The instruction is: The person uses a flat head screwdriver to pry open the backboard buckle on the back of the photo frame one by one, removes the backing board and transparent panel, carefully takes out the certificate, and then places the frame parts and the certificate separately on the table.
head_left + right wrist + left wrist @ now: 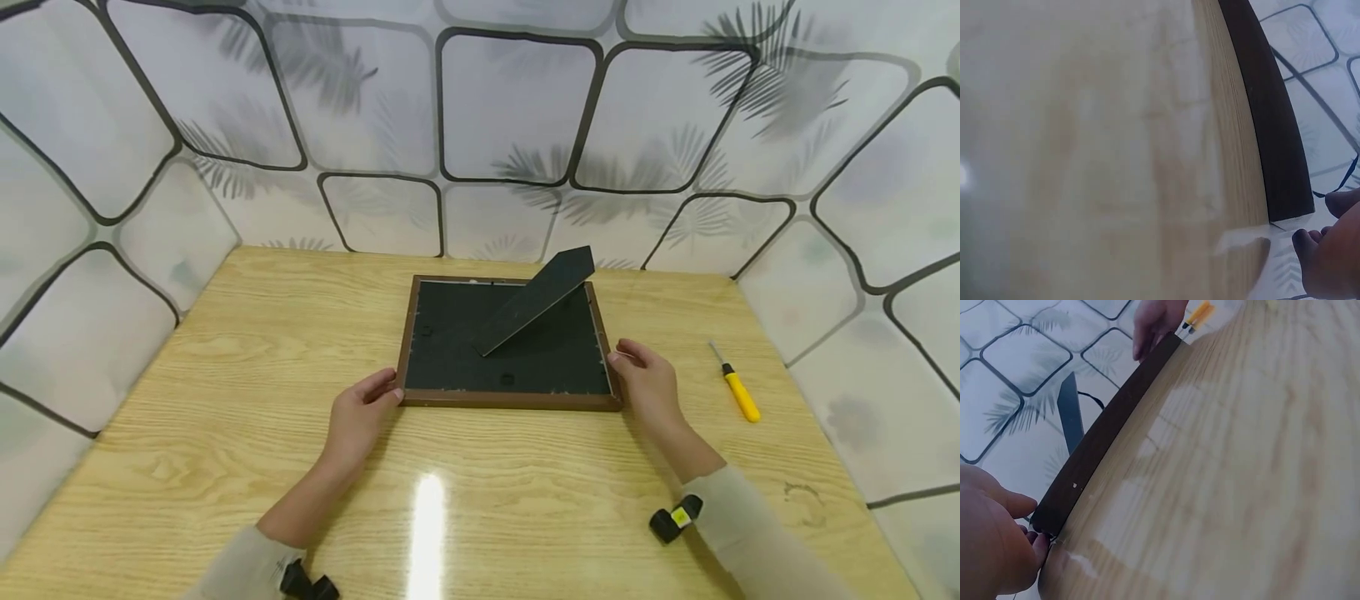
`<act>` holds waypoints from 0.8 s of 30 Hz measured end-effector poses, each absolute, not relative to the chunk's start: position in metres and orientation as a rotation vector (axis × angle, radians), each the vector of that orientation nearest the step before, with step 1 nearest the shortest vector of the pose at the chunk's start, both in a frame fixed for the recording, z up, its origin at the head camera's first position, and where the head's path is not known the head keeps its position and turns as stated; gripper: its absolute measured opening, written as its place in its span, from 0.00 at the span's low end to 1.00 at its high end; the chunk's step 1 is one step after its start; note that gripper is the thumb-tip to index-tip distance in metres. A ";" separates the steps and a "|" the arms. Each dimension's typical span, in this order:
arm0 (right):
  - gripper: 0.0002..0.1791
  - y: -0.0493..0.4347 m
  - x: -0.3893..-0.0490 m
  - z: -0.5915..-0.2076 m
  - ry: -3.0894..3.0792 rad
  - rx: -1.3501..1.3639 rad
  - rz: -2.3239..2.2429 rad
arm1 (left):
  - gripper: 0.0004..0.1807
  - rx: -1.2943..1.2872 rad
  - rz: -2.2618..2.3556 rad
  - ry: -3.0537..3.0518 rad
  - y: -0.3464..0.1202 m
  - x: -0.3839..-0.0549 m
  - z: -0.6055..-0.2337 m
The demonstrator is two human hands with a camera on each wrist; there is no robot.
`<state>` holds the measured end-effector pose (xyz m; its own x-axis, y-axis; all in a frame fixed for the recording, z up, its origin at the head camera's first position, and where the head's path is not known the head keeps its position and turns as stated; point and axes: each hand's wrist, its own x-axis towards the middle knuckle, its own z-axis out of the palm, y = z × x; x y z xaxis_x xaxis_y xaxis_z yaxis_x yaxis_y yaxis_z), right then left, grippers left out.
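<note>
A picture frame [457, 358] with a brown rim and black backing lies face down on the wooden table. Its black easel leg [540, 300] stands swung out, slanting up toward the back right. At the near left corner my left hand [360, 417] grips the rim between thumb and fingers. My right hand [651, 385] holds the right side close to the near corner, thumb on the rim. In the left wrist view, the left thumb [1019, 504] lies at the end of the frame's dark edge [1100, 437]. The right wrist view shows the right fingers [1310, 244] by the other end.
On the table [262, 333] to the right lies a screwdriver [741, 397] with a yellow handle, its tip pointing away. Patterned panels [517, 108] rise along the back and both sides of the table. Light reflects off the tabletop in front of the frame.
</note>
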<state>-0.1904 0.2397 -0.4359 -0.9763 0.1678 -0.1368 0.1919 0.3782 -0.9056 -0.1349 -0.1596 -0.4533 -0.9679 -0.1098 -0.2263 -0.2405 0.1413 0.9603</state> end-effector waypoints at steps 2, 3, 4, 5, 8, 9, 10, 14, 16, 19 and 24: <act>0.29 0.238 -0.199 -0.437 2.599 0.330 -1.701 | 0.25 -0.357 1.957 2.310 -0.159 -0.134 -0.454; 0.28 0.238 -0.203 -0.437 2.604 0.325 -1.694 | 0.25 -0.356 1.952 2.324 -0.158 -0.134 -0.454; 0.27 0.237 -0.206 -0.438 2.606 0.325 -1.690 | 0.25 -0.357 1.947 2.336 -0.158 -0.134 -0.454; 0.26 0.237 -0.209 -0.439 2.605 0.329 -1.686 | 0.25 -0.355 1.945 2.346 -0.157 -0.133 -0.454; 0.24 0.238 -0.214 -0.440 2.616 0.332 -1.659 | 0.24 -0.355 1.931 2.371 -0.156 -0.133 -0.454; 0.23 0.238 -0.215 -0.441 2.618 0.336 -1.652 | 0.24 -0.353 1.927 2.374 -0.156 -0.134 -0.454; 0.23 0.239 -0.215 -0.441 2.625 0.340 -1.641 | 0.24 -0.348 1.920 2.374 -0.156 -0.134 -0.453; 0.23 0.241 -0.210 -0.441 2.643 0.319 -1.594 | 0.25 -0.314 1.861 2.395 -0.160 -0.138 -0.451; 0.23 0.241 -0.205 -0.441 2.640 0.308 -1.589 | 0.25 -0.289 1.831 2.403 -0.163 -0.141 -0.450; 0.23 0.240 -0.198 -0.441 2.617 0.310 -1.608 | 0.25 -0.256 1.803 2.404 -0.169 -0.146 -0.450; 0.23 0.239 -0.185 -0.442 2.609 0.322 -1.630 | 0.24 -0.218 1.791 2.400 -0.176 -0.158 -0.450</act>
<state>-0.1852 0.2387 -0.4415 -0.9772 0.1501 -0.1504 0.2010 0.4232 -0.8835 -0.1576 -0.1757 -0.4495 -0.9799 -0.0326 -0.1969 -0.1980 0.2816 0.9389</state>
